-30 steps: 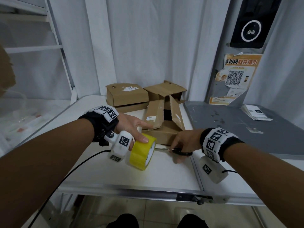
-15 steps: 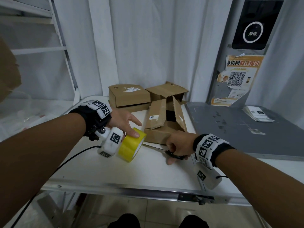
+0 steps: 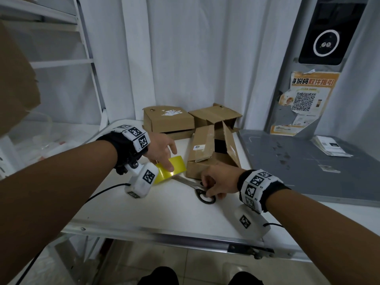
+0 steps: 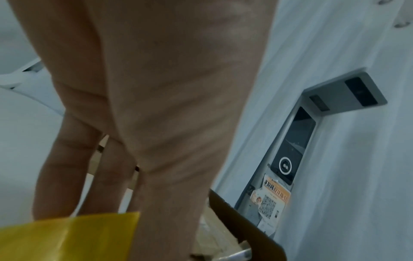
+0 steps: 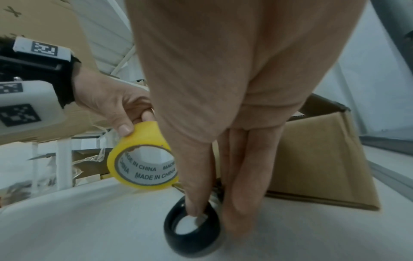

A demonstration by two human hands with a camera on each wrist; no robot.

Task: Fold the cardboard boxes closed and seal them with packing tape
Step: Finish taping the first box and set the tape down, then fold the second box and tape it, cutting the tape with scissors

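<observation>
My left hand holds a yellow tape roll on edge, thumb on its rim, just left of an open cardboard box whose flaps stand up. In the right wrist view the left hand grips the tape roll low over the table. My right hand grips black-handled scissors lying on the table in front of the open box, a finger through a handle loop. The scissor blades point toward the roll. Two more boxes sit behind.
The white table ends in a metal front edge. A grey surface with leaflets adjoins on the right. White shelving and a large cardboard piece are at the left; curtains hang behind.
My left hand has carried the tape roll from its raised spot down and away from me, closer to the open box. The right hand has kept hold of the scissors on the table.
</observation>
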